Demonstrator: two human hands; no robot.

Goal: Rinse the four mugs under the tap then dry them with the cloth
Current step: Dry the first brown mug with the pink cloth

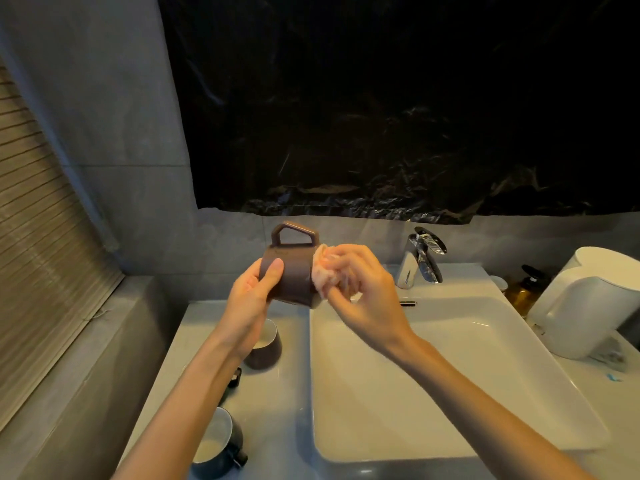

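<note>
A brown ceramic mug (294, 278) is held above the pale stone counter (277, 410), left of the white rectangular basin (450, 375); a chrome tap (420, 261) is mounted behind the basin.

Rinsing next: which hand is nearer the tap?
Right. The right hand, bunching the cloth, is just left of the tap; the left hand grips the mug farther left.

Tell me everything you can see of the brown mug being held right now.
The matte brown mug, ceramic by its look, is held aloft on its side, its angular handle pointing up and its mouth to the right. The left hand grips its base end, thumb across the wall. The right hand presses a bunched pinkish cloth against its mouth.
</note>
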